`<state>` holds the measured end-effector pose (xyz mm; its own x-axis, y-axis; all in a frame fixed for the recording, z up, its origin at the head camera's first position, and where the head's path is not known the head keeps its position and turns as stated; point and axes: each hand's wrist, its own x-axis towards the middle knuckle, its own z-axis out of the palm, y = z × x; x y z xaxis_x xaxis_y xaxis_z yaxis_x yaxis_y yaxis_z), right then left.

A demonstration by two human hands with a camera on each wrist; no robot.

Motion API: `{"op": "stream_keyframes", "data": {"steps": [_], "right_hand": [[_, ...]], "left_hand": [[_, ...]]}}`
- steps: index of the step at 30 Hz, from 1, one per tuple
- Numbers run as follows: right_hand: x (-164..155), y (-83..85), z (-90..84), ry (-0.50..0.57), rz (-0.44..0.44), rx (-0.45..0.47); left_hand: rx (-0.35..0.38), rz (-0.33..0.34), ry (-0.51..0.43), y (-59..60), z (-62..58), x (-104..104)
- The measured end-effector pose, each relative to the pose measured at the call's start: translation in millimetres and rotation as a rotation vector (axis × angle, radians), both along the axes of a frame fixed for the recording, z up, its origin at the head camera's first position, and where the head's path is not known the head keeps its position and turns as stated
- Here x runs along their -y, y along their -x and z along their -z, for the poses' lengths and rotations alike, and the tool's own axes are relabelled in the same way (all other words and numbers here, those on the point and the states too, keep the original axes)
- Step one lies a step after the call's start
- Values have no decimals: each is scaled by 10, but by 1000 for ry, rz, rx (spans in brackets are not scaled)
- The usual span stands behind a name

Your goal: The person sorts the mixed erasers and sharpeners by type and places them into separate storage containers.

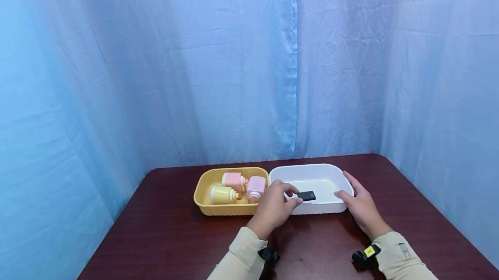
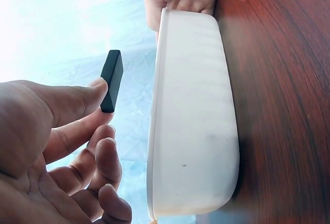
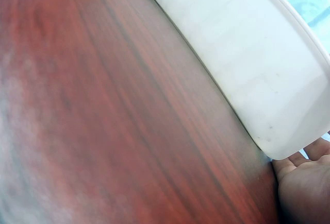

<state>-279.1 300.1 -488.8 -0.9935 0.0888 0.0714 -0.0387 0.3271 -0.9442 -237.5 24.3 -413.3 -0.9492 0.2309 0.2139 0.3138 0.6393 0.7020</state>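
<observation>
We hold a small black block (image 1: 306, 195) pinched between thumb and fingertips of our left hand (image 1: 274, 209), just above the white tub (image 1: 312, 170), over its near left part. Our right hand (image 1: 360, 207) rests with relaxed fingers against the tub's right end, steadying it (the yellow tub (image 1: 202, 193) of pink and yellow bottles sits touching on the left). We judge this the placing step; next calls for lowering and releasing.
</observation>
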Motion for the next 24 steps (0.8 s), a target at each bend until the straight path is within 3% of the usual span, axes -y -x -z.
{"op": "stream_keyframes", "data": {"steps": [24], "right_hand": [[-18,6,-3,-36,4,10]], "left_hand": [[-15,-40,-2,71,20,67]]}}
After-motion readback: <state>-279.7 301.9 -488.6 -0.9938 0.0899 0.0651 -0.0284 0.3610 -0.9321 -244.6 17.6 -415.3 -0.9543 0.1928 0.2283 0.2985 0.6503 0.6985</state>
